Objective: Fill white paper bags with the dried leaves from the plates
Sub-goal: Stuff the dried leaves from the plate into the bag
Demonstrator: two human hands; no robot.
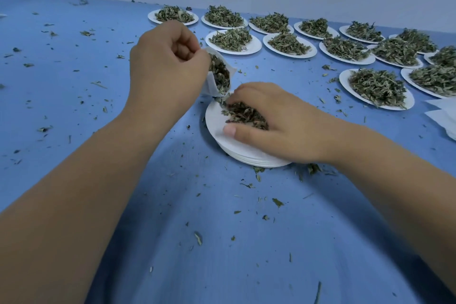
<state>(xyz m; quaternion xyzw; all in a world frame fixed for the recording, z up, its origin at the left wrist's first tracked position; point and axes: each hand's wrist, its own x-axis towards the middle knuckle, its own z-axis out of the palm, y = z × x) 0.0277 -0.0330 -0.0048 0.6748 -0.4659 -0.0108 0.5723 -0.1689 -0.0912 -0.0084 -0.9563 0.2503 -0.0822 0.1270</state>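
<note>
White paper bag pinched in left fingers, right fingers cupping dried leaves

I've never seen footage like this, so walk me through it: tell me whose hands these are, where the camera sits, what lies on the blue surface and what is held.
No machine here: a person works with two bare hands, and the single picture comes from a camera worn on the head, looking down. The left hand pinches a small white paper bag, tilted, open and partly filled. The right hand cups a heap of dried green leaves on a stack of round white paper plates, just below the bag's mouth. Beneath is a blue table cover strewn with leaf crumbs. Farther back, more white plates heaped with leaves stand in rows. White paper sheets lie at the right edge; whether they are spare bags I cannot tell.
</note>
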